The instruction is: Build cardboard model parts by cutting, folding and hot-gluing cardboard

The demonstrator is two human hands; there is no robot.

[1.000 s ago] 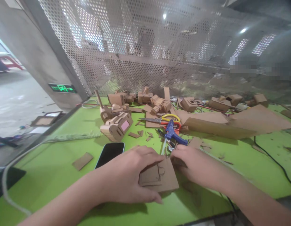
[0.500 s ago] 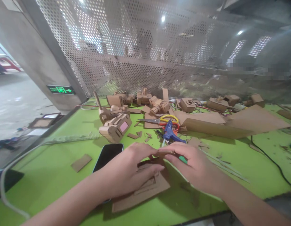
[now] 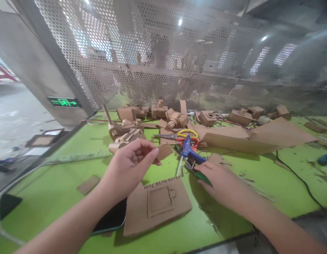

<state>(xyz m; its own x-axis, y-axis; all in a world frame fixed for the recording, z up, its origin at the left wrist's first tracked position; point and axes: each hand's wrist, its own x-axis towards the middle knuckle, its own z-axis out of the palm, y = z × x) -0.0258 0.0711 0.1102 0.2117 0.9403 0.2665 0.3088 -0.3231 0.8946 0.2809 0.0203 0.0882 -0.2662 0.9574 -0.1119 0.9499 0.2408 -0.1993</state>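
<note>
My left hand (image 3: 134, 165) pinches a small flat piece of cardboard (image 3: 164, 152) between thumb and fingers, lifted above the table. Farther right, my right hand (image 3: 221, 185) has its thumb and fingers around the green handle (image 3: 203, 177) of a tool whose working end I cannot make out. Just beyond it lies a blue glue gun (image 3: 190, 151) with a pale glue stick. Between my forearms rests a flat cardboard sheet (image 3: 137, 220) with a drawn or cut rectangular outline and printed numbers. A dark-screened phone (image 3: 113, 217) is partly hidden under my left forearm and the sheet.
Yellow-and-orange-handled scissors (image 3: 176, 135) lie behind the glue gun. Several cardboard models (image 3: 176, 118) line the back near a perforated metal screen (image 3: 142, 77). A large folded cardboard sheet (image 3: 240, 143) stands right. Loose scrap (image 3: 88, 184) lies left; a black cable (image 3: 298, 176) crosses the right side.
My left hand has risen off the cardboard sheet with the small piece, uncovering the outline. My right hand has let go of that piece and closed around the green handle. The view shifted slightly.
</note>
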